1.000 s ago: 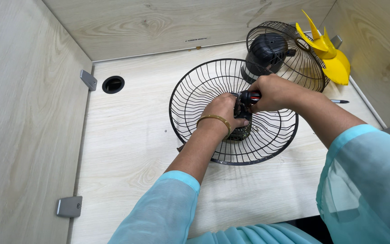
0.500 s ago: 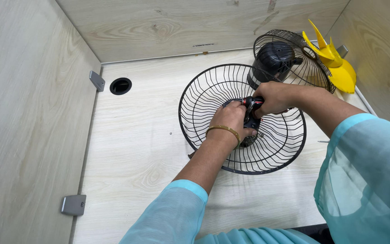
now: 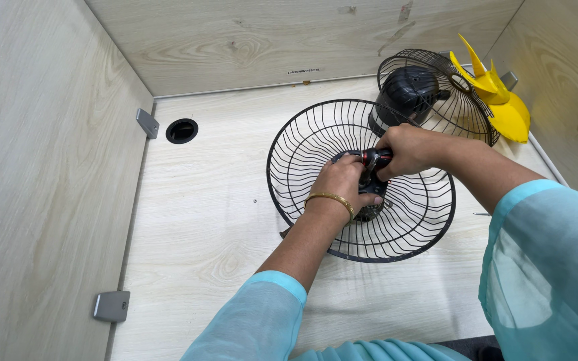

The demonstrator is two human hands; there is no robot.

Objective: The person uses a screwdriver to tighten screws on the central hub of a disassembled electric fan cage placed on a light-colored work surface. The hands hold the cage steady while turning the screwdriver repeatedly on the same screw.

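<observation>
A black wire fan guard (image 3: 302, 150) lies dished upward on the pale wooden tabletop (image 3: 202, 220). My left hand (image 3: 341, 182), with a gold bangle on the wrist, rests in the guard's centre and holds the dark hub part (image 3: 370, 200) there. My right hand (image 3: 406, 150) comes in from the right and is closed around the red and black handle of a screwdriver (image 3: 373, 158), which points down at the hub. The tool's tip is hidden behind my fingers.
Behind the guard stand a black fan motor (image 3: 406, 93) and a second wire guard (image 3: 429, 67). A yellow fan blade (image 3: 500, 107) leans in the back right corner. A round cable hole (image 3: 182, 130) and grey brackets (image 3: 111, 305) sit along the left wall.
The view has shifted, so the guard and both hands appear further right and lower in the picture. Both hands stay at the hub with the screwdriver, in much the same grip.
</observation>
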